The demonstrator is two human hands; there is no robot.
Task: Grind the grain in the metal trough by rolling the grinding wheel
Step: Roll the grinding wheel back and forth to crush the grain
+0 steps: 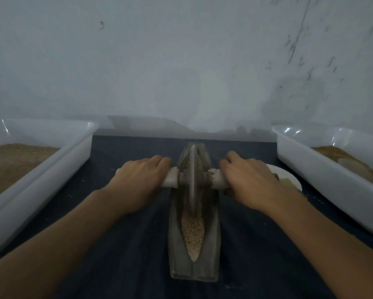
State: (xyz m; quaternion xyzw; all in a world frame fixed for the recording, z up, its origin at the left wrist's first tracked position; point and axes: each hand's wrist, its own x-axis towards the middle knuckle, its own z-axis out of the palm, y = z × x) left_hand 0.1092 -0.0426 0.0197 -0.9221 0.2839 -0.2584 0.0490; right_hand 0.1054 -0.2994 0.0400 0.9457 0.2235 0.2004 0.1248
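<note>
A long boat-shaped metal trough lies lengthwise on the dark cloth in front of me. Pale crushed grain fills its groove. The thin metal grinding wheel stands upright in the groove, toward the far half of the trough. A light handle runs through the wheel to both sides. My left hand lies over the left end of the handle with fingers curled on it. My right hand grips the right end the same way. Both palms face down, so the handle ends are hidden.
A white plastic tub with brown ground material stands at the left. A second white tub with brown material stands at the right. A small white plate sits behind my right hand. A pale wall rises just past the trough.
</note>
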